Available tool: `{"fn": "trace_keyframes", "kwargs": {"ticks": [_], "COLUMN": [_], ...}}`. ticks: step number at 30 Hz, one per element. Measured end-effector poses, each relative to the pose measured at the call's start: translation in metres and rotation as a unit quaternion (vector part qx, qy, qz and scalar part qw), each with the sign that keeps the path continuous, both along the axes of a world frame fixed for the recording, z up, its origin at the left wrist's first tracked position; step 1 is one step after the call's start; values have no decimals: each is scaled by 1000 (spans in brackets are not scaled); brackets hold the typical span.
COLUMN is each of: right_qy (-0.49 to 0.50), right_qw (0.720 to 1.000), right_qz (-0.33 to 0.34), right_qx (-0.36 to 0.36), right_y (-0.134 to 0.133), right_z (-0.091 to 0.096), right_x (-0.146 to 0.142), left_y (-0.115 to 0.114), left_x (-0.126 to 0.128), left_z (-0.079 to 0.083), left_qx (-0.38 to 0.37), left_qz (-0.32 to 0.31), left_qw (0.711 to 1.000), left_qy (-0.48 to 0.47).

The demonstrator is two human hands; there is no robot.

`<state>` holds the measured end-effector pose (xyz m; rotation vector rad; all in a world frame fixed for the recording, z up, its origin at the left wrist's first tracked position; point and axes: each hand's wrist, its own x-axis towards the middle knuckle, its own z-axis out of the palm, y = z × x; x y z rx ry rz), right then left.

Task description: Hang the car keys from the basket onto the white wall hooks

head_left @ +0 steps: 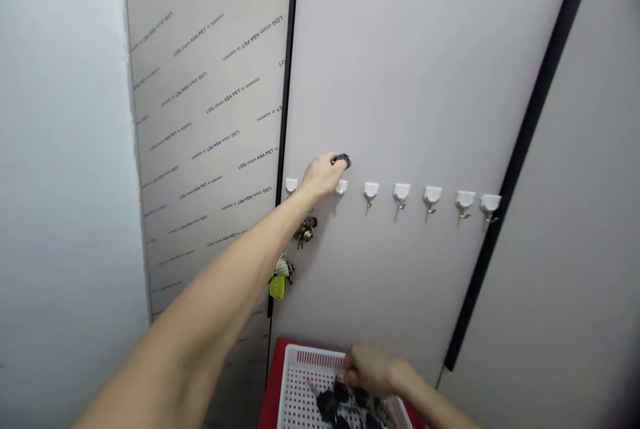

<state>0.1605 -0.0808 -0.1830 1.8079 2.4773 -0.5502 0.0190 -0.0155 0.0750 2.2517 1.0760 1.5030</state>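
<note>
Ahead, a pale grey wall panel [410, 82] carries a row of seven small white stick-on hooks [401, 193] with metal prongs. The person's left hand [323, 177] reaches up to the second hook from the left [341, 188]. Its fingers are pinched closed on a small black key fob [344, 161], held just above that hook and close to the panel.

Below the left wrist hang a brass-coloured bunch of keys [305, 230] and, lower, a yellow-green key tag [277, 286]. The arm hides what they hang from.

At the bottom edge, the right hand [370, 370] rests in a white perforated plastic basket [300, 382] on a red surface [275, 389]. Its fingers curl down onto a heap of black keys [327, 406]; whether they grip one cannot be told.

To the left stands a panel covered in printed protective film [210, 102].

The step in hand looks like hanging the fob on that hook. Doing it well probably means opening the fob's ring toward the upturned prong, lowering it squarely over the tip, and letting go only once it has seated, without tugging on the stuck-on mount.
</note>
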Motion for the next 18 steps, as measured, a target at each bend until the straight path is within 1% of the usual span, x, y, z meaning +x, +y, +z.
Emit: {"fn": "trace_keyframes", "kwargs": {"ticks": [1,2,3,4,6,7,8,9,10,11,12,13,14,15,16,17,18], "right_qy": [5,14,26,45,102,144,186,221,248,264,273,277,279,282,288,301,319], "right_qw": [1000,1000,1000,998,988,975,957,936,914,892,873,857,845,839,835,831,824], "right_qz": [-3,-6,-9,-18,-47,-72,-90,-109,-120,-128,-135,-142,-151,-162,-174,-186,-194], "right_qx": [-3,-1,8,30,105,156,201,251,299,342,382,411,430,437,436,430,425], "right_y": [-2,-2,0,3,12,18,24,29,35,41,47,53,59,65,70,75,80], "right_z": [-7,-9,-5,4,34,54,74,94,111,126,137,145,151,154,156,157,158], "right_x": [2,4,7,8,5,1,-7,-16,-28,-40,-52,-64,-73,-81,-86,-89,-91], "left_y": [-5,-11,-17,-23,-33,-37,-40,-41,-40,-38,-34,-29,-22,-15,-7,2,9], "left_x": [-1,-3,-6,-10,-18,-22,-26,-30,-34,-38,-43,-48,-53,-57,-61,-64,-66], "left_z": [-8,-21,-39,-62,-115,-140,-162,-178,-189,-193,-191,-184,-174,-162,-151,-140,-131], "left_qx": [-19,-44,-73,-98,-132,-146,-162,-182,-186,-177,-154,-118,-79,-47,-31,-32,-46], "left_qz": [-26,-52,-80,-100,-104,-106,-103,-91,-73,-45,-6,41,91,137,171,188,189], "left_qw": [999,997,990,982,970,966,963,961,965,972,983,991,993,989,982,978,978], "left_qy": [15,45,88,130,176,183,187,187,171,144,104,54,3,-41,-72,-83,-77]}}
